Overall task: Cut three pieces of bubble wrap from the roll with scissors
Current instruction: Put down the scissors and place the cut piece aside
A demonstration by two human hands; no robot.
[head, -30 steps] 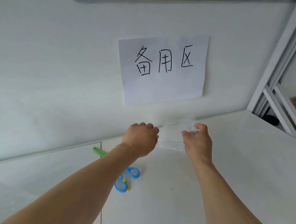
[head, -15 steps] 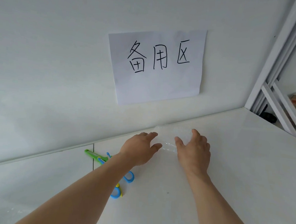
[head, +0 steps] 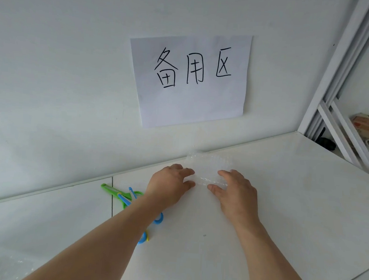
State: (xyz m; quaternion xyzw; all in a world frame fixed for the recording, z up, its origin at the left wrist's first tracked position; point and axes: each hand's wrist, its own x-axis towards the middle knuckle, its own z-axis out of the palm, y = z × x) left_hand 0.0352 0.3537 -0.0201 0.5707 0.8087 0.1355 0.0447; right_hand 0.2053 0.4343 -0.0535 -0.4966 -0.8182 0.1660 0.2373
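Observation:
A small clear piece of bubble wrap (head: 209, 166) lies flat on the white table (head: 295, 202) by the wall. My left hand (head: 169, 185) rests at its left edge and my right hand (head: 235, 192) at its right edge, fingers stretched out and touching it. Green and blue scissors (head: 124, 195) lie on the table to the left, partly hidden under my left forearm. More bubble wrap (head: 2, 267) shows faintly at the bottom left corner.
A paper sheet (head: 190, 79) with handwritten characters hangs on the wall above. White metal shelf bars (head: 344, 89) stand at the right, with boxes behind them. A seam (head: 112, 197) splits the table left of the scissors.
Both hands lowered the cut piece from the air onto the table and uncurled their fingers, which now lie flat at its edges. The view shifted slightly.

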